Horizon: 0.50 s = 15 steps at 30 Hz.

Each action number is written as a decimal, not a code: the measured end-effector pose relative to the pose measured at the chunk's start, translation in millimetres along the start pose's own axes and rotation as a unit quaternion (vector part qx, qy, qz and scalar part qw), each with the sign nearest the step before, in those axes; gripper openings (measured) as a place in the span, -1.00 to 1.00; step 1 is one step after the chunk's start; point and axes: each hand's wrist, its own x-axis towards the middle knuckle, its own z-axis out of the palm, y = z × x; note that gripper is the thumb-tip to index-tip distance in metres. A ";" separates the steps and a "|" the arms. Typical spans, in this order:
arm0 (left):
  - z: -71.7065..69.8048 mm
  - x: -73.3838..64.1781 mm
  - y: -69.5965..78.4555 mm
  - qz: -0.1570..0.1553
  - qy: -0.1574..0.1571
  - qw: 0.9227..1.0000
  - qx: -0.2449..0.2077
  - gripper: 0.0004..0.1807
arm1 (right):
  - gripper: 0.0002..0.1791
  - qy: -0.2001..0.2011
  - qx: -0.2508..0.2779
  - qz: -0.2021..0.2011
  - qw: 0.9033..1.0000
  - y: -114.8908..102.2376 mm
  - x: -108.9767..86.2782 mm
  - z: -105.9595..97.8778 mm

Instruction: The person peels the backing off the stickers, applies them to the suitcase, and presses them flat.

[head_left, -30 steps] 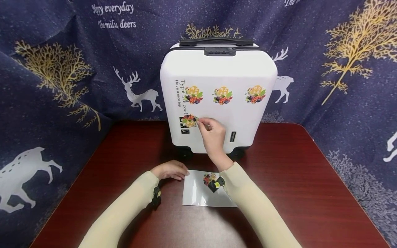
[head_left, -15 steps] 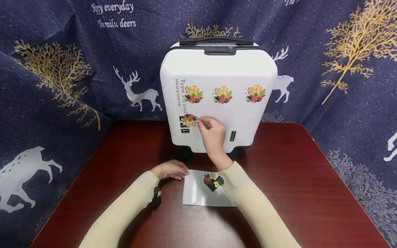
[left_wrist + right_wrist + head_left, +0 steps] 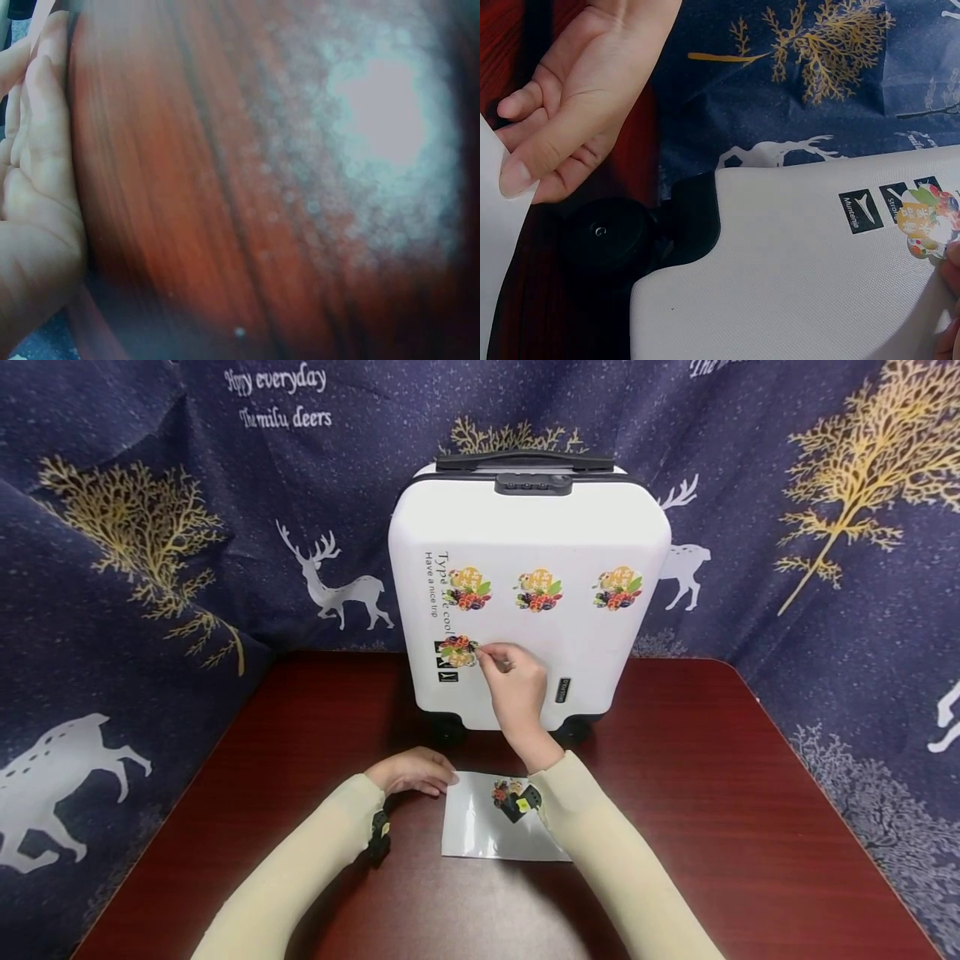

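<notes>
A white suitcase [image 3: 517, 527] stands upright on the table, its front bearing three fruit stickers in a row. Below the leftmost of these, my right hand [image 3: 517, 689] pinches the right edge of another fruit sticker [image 3: 454, 652], which lies upside down over the black printed squares. In the right wrist view this sticker [image 3: 922, 217] sits flat-looking against the shell, fingertips at its edge. My left hand [image 3: 412, 771] rests on the table and grips the corner of a glossy white sheet [image 3: 480, 835], thumb on top. One fruit sticker [image 3: 504, 791] shows on that sheet, partly covered by the right wrist camera.
The dark red table [image 3: 720, 793] extends round the sheet and suitcase. Black wheels [image 3: 447, 727] support the suitcase, and one wheel [image 3: 604, 236] lies near the left hand in the right wrist view. A dark blue patterned cloth [image 3: 315, 477] hangs behind.
</notes>
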 end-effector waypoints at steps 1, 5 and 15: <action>0.0 -0.2 0.1 0.000 0.000 1.000 0.001 -0.73 | -0.85 0.000 0.000 0.000 1.000 0.2 0.0 0.2; 0.1 -0.1 0.3 0.000 0.001 1.000 0.003 -0.72 | -0.85 0.002 0.003 -0.003 1.000 0.6 -0.1 0.4; -0.1 0.9 0.5 -0.003 0.003 1.000 0.002 -0.74 | -0.85 -0.001 -0.002 -0.005 1.000 -0.1 -1.0 -0.7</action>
